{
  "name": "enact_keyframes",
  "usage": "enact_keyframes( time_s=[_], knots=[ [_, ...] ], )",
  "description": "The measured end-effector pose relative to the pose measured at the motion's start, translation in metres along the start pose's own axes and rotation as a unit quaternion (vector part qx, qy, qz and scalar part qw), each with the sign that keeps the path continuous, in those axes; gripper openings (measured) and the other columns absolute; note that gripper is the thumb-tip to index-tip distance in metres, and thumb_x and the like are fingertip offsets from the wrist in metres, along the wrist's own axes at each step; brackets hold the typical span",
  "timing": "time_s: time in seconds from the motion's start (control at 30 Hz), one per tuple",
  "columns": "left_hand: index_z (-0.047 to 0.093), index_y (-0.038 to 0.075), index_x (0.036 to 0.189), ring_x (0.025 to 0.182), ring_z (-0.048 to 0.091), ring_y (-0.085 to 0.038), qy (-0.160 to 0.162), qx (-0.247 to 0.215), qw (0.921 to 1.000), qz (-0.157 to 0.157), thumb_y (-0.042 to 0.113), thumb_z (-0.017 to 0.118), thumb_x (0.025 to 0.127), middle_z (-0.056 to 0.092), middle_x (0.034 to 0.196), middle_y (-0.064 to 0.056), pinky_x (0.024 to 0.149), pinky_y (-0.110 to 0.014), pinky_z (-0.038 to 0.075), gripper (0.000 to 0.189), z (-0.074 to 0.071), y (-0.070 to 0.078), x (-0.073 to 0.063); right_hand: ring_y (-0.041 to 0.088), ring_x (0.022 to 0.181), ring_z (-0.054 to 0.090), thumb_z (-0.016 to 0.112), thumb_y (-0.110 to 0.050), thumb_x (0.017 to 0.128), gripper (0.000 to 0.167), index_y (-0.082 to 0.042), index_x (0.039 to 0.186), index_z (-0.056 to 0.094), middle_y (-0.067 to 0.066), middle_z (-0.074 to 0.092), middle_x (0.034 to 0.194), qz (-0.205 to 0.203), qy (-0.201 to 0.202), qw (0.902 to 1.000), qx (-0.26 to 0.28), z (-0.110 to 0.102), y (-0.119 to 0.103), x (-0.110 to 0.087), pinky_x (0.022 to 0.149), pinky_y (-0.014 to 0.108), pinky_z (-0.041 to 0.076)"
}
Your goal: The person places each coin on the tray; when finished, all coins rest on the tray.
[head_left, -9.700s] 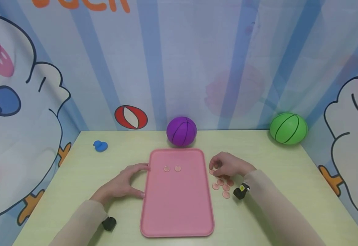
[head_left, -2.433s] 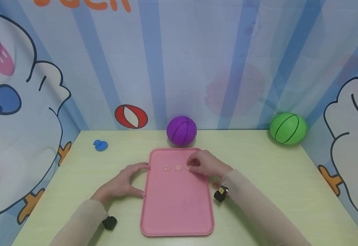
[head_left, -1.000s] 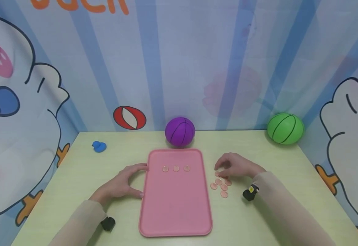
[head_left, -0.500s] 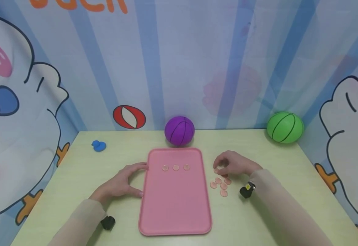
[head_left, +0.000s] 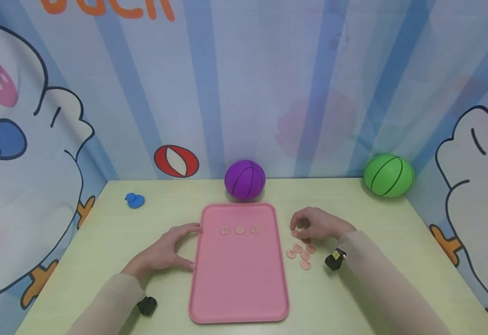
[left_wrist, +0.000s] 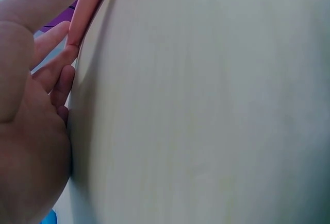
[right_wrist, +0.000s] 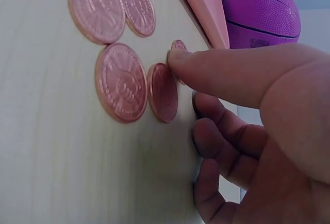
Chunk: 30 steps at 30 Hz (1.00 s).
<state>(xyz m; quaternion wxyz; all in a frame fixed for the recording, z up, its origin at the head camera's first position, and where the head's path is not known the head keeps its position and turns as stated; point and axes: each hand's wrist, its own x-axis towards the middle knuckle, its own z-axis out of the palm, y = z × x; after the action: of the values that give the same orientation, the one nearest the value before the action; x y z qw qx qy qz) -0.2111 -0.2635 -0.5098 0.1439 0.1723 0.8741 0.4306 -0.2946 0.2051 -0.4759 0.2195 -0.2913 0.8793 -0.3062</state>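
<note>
A pink tray (head_left: 239, 279) lies on the table, with 3 copper-coloured coins (head_left: 239, 230) in a row near its far end. My left hand (head_left: 163, 247) rests at the tray's left edge, thumb and fingers spread along the rim; the left wrist view shows the fingers against the pink side (left_wrist: 85, 7). Right of the tray, my right hand (head_left: 320, 224) pinches a coin (right_wrist: 178, 45) between thumb and fingers, the coin partly hidden by the thumb. Several loose coins (head_left: 305, 256) lie just below that hand, some touching one another.
Behind the tray sits a purple ball (head_left: 245, 180), close to its far edge. A green ball (head_left: 389, 175) stands at the back right corner, and a small blue duck (head_left: 135, 200) at the back left. A printed cloth backdrop (head_left: 248, 83) rises along the table's far edge.
The row on the tray has grown from 2 coins to 3. My right hand set a coin there, then returned to the loose coins, and now pinches another. The left hand has stayed put.
</note>
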Motion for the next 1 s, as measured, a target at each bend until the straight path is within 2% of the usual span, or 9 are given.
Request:
enact_keyframes(
  time_s=[0.4, 0.8, 1.0],
  knots=[
    [0.051, 0.03, 0.154, 0.156, 0.024, -0.04, 0.001, 0.009, 0.9999, 0.009, 0.037, 0.098, 0.07, 0.038, 0.168, -0.001, 0.122, -0.076, 0.016, 0.097, 0.0, 0.001, -0.002, 0.015, 0.071, 0.06, 0.073, -0.009, 0.097, 0.007, -0.016, 0.098, 0.072, 0.0, 0.063, 0.072, 0.018, -0.012, 0.9996, -0.02, -0.002, -0.007, 0.001, 0.078, 0.035, 0.045],
    [0.051, 0.034, 0.154, 0.157, 0.024, -0.038, 0.001, 0.014, 0.9999, -0.001, 0.041, 0.098, 0.069, 0.037, 0.168, 0.002, 0.123, -0.075, 0.016, 0.097, 0.001, 0.0, -0.002, 0.016, 0.077, 0.057, 0.071, -0.009, 0.096, 0.005, -0.013, 0.1, 0.07, -0.001, 0.061, 0.073, 0.02, -0.026, 0.9988, -0.038, -0.003, -0.01, 0.002, 0.078, 0.035, 0.045],
    [0.051, 0.036, 0.154, 0.157, 0.023, -0.038, 0.002, 0.014, 0.9999, -0.009, 0.042, 0.098, 0.069, 0.036, 0.169, 0.002, 0.122, -0.076, 0.016, 0.097, 0.0, 0.0, -0.001, 0.017, 0.077, 0.058, 0.068, -0.004, 0.093, 0.012, -0.014, 0.099, 0.07, 0.0, 0.062, 0.072, 0.022, -0.018, 0.9989, -0.039, -0.002, -0.01, 0.003, 0.079, 0.036, 0.045]
  ],
)
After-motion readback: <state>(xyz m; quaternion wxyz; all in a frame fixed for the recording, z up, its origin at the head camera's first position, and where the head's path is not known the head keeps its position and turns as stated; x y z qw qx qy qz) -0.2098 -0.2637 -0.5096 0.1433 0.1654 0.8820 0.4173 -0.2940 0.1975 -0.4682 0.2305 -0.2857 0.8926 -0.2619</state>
